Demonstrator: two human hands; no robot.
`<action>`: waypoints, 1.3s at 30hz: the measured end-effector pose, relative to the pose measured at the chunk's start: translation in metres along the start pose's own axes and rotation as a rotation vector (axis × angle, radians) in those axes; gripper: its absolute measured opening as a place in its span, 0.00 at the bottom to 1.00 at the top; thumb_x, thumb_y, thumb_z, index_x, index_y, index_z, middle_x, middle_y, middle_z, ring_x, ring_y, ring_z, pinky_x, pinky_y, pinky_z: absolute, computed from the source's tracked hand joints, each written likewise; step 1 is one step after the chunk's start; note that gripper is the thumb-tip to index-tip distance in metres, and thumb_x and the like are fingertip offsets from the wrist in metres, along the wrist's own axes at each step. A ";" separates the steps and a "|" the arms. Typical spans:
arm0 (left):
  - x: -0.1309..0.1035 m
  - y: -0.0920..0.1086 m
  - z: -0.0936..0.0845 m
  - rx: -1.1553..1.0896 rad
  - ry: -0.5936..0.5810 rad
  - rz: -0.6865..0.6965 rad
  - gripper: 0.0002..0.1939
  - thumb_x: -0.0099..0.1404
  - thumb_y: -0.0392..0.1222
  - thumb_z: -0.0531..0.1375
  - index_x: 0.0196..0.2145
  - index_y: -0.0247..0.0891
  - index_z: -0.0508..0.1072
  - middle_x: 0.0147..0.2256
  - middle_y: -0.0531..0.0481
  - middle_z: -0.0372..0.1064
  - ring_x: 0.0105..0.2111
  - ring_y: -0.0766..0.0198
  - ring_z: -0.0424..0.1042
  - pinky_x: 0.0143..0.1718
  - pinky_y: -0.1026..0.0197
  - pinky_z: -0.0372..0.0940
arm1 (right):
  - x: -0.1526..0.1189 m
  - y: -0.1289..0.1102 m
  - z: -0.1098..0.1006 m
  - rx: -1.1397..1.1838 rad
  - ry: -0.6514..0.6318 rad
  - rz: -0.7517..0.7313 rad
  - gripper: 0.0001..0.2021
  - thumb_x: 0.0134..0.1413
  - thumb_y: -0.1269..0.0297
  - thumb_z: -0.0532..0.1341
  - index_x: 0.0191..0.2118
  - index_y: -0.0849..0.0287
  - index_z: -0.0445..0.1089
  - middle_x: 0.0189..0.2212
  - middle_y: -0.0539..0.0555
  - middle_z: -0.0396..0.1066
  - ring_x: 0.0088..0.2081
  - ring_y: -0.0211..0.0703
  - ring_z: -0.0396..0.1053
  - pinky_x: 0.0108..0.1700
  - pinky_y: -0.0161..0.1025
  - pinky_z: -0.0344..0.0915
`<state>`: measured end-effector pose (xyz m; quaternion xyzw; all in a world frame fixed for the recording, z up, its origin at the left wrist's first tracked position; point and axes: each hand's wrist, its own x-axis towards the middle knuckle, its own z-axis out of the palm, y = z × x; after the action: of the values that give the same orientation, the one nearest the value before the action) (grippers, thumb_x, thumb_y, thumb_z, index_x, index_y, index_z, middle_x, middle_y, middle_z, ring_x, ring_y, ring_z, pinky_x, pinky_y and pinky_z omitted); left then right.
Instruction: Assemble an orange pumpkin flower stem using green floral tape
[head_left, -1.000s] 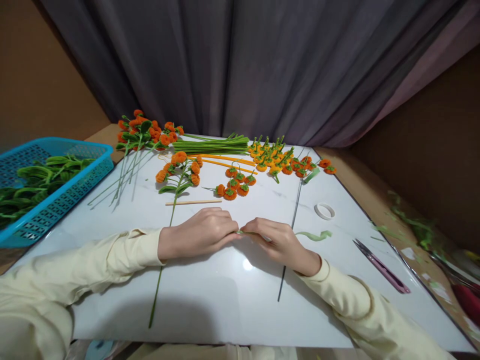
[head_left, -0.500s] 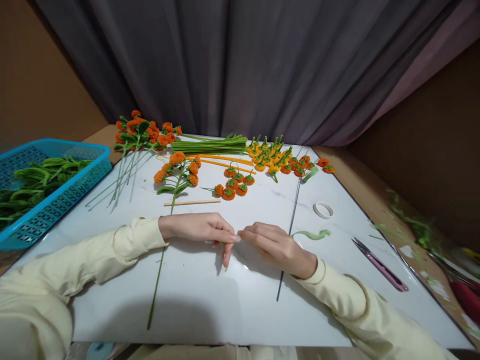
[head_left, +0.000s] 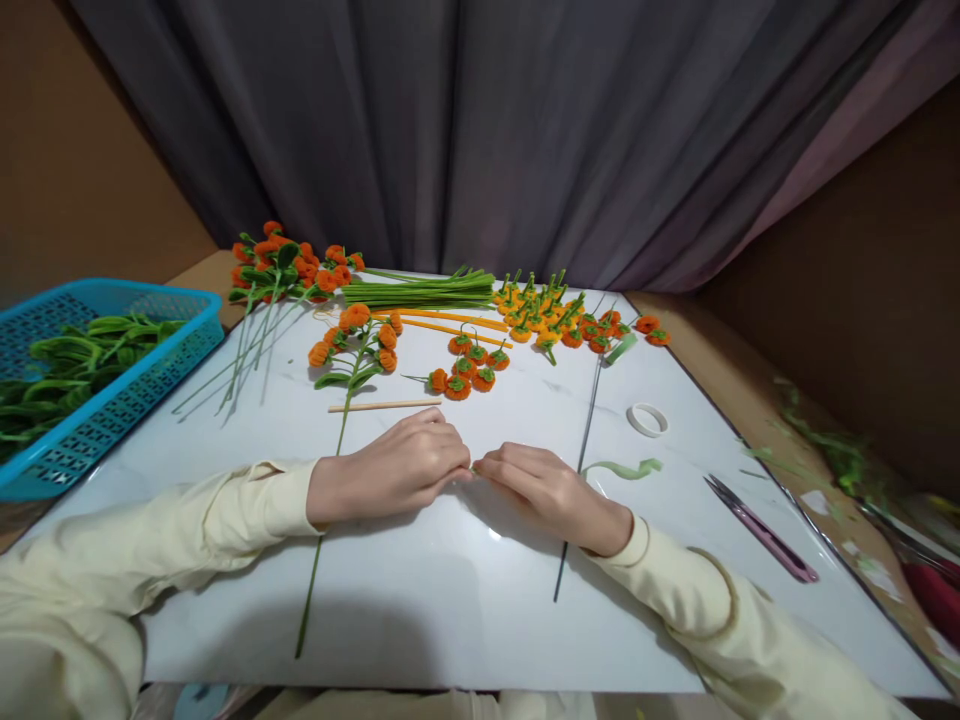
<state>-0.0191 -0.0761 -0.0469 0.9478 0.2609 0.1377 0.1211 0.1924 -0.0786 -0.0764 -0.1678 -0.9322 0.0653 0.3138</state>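
My left hand (head_left: 405, 465) and my right hand (head_left: 551, 490) meet fingertip to fingertip above the middle of the table. Both are closed in a pinch, and a tiny greenish bit between the fingertips is too small to name. Beside my right hand a strip of pale green tape (head_left: 626, 469) curls out over the table; whether it reaches the fingers is hidden. A dark thin rod (head_left: 589, 420) passes beneath that hand. Under my left wrist runs the green stem of a spray of orange chenille flowers (head_left: 356, 345) with leaves.
Several loose orange flower heads (head_left: 469, 365) and a thin wooden stick (head_left: 384, 406) lie ahead. Behind are green chenille stems (head_left: 420, 292) and yellow flower heads (head_left: 536, 310). A blue basket (head_left: 157, 385) of leaves stands left; a white ring (head_left: 647, 420) and pink snips (head_left: 761, 530) lie right.
My left hand has rolled over and curled, its fingers now folded where they were stretched out and hanging down. My right hand has barely moved.
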 end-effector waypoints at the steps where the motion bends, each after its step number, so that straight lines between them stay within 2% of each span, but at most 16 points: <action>1: 0.000 0.000 0.000 -0.010 -0.001 0.005 0.17 0.70 0.39 0.46 0.28 0.34 0.68 0.27 0.48 0.68 0.28 0.63 0.64 0.39 0.57 0.55 | 0.000 0.000 -0.001 -0.013 -0.010 -0.008 0.07 0.62 0.77 0.50 0.40 0.65 0.64 0.27 0.57 0.68 0.29 0.39 0.62 0.30 0.35 0.62; 5: 0.001 -0.003 -0.001 -0.107 -0.027 -0.008 0.16 0.70 0.39 0.47 0.28 0.35 0.70 0.28 0.49 0.71 0.29 0.64 0.65 0.42 0.57 0.54 | 0.003 -0.002 -0.006 -0.077 -0.019 -0.087 0.09 0.62 0.77 0.48 0.41 0.67 0.63 0.27 0.58 0.68 0.29 0.41 0.62 0.30 0.37 0.62; 10: 0.005 -0.008 -0.005 -0.297 -0.169 -0.055 0.15 0.69 0.38 0.50 0.28 0.36 0.72 0.29 0.52 0.74 0.32 0.66 0.67 0.43 0.60 0.54 | 0.002 -0.002 -0.009 -0.177 -0.020 -0.215 0.09 0.60 0.79 0.50 0.44 0.71 0.62 0.27 0.60 0.69 0.29 0.42 0.63 0.31 0.39 0.63; 12: 0.005 -0.007 -0.005 -0.221 -0.142 -0.026 0.14 0.69 0.38 0.50 0.30 0.36 0.72 0.32 0.51 0.74 0.34 0.65 0.68 0.45 0.58 0.53 | 0.001 -0.001 -0.008 -0.180 -0.036 -0.202 0.09 0.61 0.78 0.48 0.44 0.71 0.62 0.27 0.59 0.69 0.29 0.42 0.63 0.31 0.39 0.64; 16: 0.001 -0.002 -0.003 0.063 -0.016 0.063 0.14 0.69 0.42 0.50 0.32 0.34 0.71 0.34 0.44 0.73 0.40 0.58 0.68 0.49 0.51 0.52 | 0.001 -0.001 -0.004 -0.160 -0.021 -0.121 0.10 0.63 0.76 0.47 0.41 0.68 0.64 0.24 0.57 0.67 0.27 0.41 0.62 0.28 0.37 0.62; 19: -0.001 0.001 -0.001 0.165 0.024 0.116 0.15 0.70 0.36 0.47 0.30 0.34 0.69 0.34 0.42 0.72 0.39 0.59 0.68 0.49 0.50 0.53 | 0.003 -0.001 -0.003 -0.144 -0.021 -0.098 0.11 0.63 0.76 0.46 0.39 0.67 0.65 0.24 0.56 0.67 0.27 0.40 0.62 0.28 0.37 0.62; 23: -0.001 0.001 -0.002 0.149 0.000 0.119 0.14 0.68 0.33 0.47 0.30 0.33 0.69 0.37 0.40 0.72 0.36 0.60 0.68 0.47 0.51 0.54 | 0.004 0.000 -0.005 -0.167 -0.037 -0.142 0.09 0.62 0.77 0.48 0.41 0.69 0.64 0.27 0.58 0.69 0.29 0.41 0.63 0.31 0.38 0.63; 28: 0.001 -0.002 -0.006 -0.022 -0.040 0.109 0.13 0.68 0.35 0.49 0.30 0.34 0.71 0.37 0.45 0.73 0.34 0.62 0.68 0.48 0.51 0.52 | 0.004 -0.002 -0.010 -0.219 -0.039 -0.221 0.08 0.61 0.78 0.50 0.43 0.71 0.64 0.27 0.58 0.69 0.29 0.42 0.64 0.32 0.39 0.64; 31: 0.001 -0.004 -0.008 -0.076 -0.083 0.087 0.12 0.68 0.36 0.51 0.29 0.36 0.71 0.38 0.48 0.73 0.37 0.61 0.68 0.46 0.53 0.52 | 0.004 -0.002 -0.010 -0.230 -0.044 -0.262 0.08 0.60 0.78 0.52 0.43 0.72 0.64 0.26 0.58 0.69 0.30 0.43 0.65 0.33 0.39 0.65; 33: 0.001 -0.004 -0.007 -0.022 -0.093 0.092 0.13 0.68 0.37 0.50 0.28 0.36 0.70 0.35 0.48 0.73 0.42 0.59 0.67 0.47 0.52 0.52 | 0.003 -0.002 -0.009 -0.224 -0.037 -0.246 0.08 0.60 0.78 0.51 0.44 0.72 0.63 0.26 0.58 0.70 0.30 0.43 0.65 0.32 0.39 0.65; 36: -0.001 -0.002 -0.004 0.120 -0.031 0.104 0.13 0.69 0.40 0.50 0.30 0.36 0.70 0.29 0.47 0.72 0.47 0.54 0.65 0.49 0.48 0.50 | 0.002 0.000 -0.007 -0.207 -0.012 -0.199 0.09 0.61 0.78 0.50 0.44 0.71 0.63 0.27 0.59 0.70 0.29 0.43 0.64 0.31 0.40 0.65; 39: -0.002 0.001 0.001 0.178 0.084 0.068 0.12 0.70 0.42 0.49 0.33 0.35 0.69 0.30 0.46 0.72 0.39 0.58 0.70 0.49 0.48 0.52 | 0.002 0.000 -0.006 -0.197 0.014 -0.165 0.09 0.61 0.78 0.49 0.43 0.70 0.64 0.26 0.59 0.70 0.29 0.43 0.64 0.30 0.40 0.64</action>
<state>-0.0198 -0.0778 -0.0477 0.9564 0.2449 0.1577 0.0207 0.1945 -0.0780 -0.0705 -0.1213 -0.9425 -0.0540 0.3068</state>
